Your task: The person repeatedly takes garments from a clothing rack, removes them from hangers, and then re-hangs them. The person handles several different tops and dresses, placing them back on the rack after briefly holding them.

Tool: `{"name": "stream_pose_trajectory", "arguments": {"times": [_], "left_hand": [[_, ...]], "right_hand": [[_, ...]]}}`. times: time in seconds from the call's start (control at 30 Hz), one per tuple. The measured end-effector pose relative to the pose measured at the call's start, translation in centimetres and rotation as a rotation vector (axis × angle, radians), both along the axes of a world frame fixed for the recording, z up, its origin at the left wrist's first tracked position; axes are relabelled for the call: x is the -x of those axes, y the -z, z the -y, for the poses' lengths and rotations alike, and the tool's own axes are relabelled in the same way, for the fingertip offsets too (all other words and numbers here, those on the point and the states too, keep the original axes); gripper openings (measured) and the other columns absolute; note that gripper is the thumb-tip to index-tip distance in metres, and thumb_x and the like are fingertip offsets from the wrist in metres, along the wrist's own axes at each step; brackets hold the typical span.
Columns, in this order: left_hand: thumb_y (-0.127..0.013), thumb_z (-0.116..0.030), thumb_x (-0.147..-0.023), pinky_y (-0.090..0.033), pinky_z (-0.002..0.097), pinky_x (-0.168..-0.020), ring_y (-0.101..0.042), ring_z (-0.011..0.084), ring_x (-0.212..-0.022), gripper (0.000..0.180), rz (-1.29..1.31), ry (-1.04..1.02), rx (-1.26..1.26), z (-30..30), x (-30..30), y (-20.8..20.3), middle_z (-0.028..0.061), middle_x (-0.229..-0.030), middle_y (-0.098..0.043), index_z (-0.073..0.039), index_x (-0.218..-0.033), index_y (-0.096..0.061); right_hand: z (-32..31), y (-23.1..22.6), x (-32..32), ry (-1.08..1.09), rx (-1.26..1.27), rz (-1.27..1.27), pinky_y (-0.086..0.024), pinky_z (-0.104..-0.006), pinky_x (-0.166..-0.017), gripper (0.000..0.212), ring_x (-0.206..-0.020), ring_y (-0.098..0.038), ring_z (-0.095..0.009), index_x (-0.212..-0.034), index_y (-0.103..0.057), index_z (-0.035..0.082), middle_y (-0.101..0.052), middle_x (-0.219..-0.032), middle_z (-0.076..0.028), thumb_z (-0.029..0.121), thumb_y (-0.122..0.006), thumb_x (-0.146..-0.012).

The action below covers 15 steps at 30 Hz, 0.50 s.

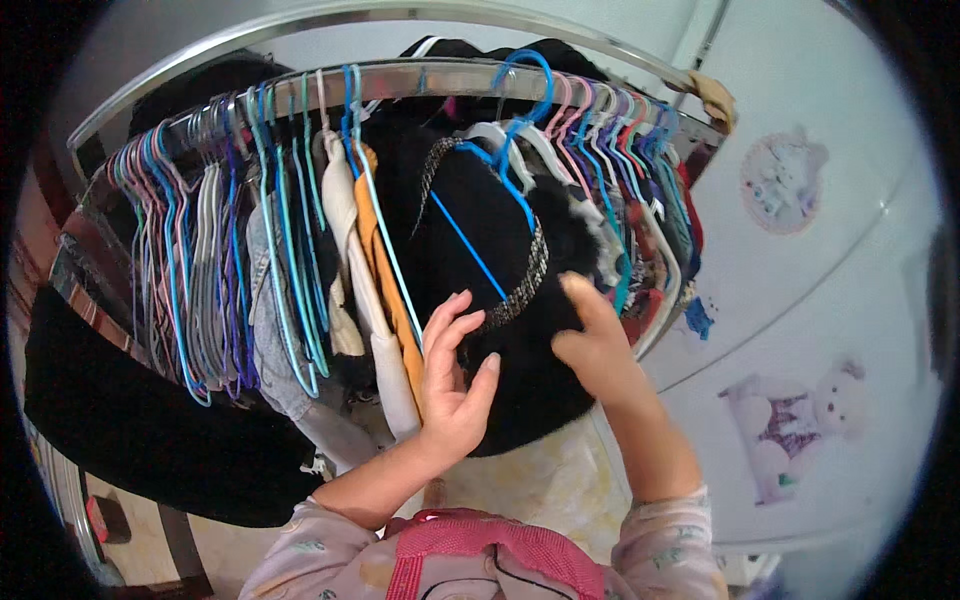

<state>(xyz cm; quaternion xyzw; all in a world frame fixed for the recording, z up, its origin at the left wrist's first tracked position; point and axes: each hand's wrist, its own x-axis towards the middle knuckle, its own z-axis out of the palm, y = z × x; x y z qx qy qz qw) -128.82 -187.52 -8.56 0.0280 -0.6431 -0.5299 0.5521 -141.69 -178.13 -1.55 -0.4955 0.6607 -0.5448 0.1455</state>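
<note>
A black garment [540, 390] with a glittery, silver-speckled neckline [530, 268] hangs facing me on a blue hanger [517, 185], whose hook goes over the rail. Just below the neckline, my left hand [455, 378] is raised against the black cloth with its fingers spread, gripping nothing visible. On the garment's right side is my right hand [598, 340]. Its index finger and thumb stand apart near the cloth, with nothing seen between them; the other fingers are mostly hidden, and whether it touches the fabric I cannot tell.
The metal rail [420, 76] curves across the top. Bare hangers [190, 270] crowd its left part, beside a denim garment [275, 320] and an orange one [385, 270]. More hung clothes [650, 230] fill the right end. A black cloth [150, 430] lies lower left. The pale wall [800, 300] bears bear pictures.
</note>
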Motion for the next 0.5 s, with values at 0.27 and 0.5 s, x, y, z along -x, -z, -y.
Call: {"name": "stream_pose_trajectory", "arguments": {"times": [0.27, 0.5], "left_hand": [[-0.047, 0.013, -0.081, -0.033, 0.0355, -0.101, -0.045, 0.0228, -0.117, 0.039, -0.218, 0.426, -0.054, -7.1, -1.5, -1.6, 0.0165, -0.124, -0.042, 0.001, -0.118, -0.045], [-0.040, 0.006, -0.090, -0.039, 0.0335, -0.094, -0.049, 0.0186, -0.107, 0.045, -0.082, 0.965, -0.100, -20.3, -5.7, -3.0, 0.0135, -0.114, -0.049, 0.002, -0.134, -0.029]], "right_hand": [[-17.6, 4.2, -6.9, 0.046, 0.002, 0.124, -0.039, -0.0289, -0.081, 0.032, -0.090, -0.050, -0.017, -0.096, -0.054, -0.001, -0.054, -0.095, -0.006, 0.000, -0.050, -0.063], [-34.4, 5.0, -17.7, 0.206, -0.004, -0.070, -0.040, -0.0371, -0.071, 0.026, -0.080, -0.050, -0.031, -0.086, -0.051, 0.001, -0.051, -0.087, -0.014, 0.001, -0.056, -0.060]]}}
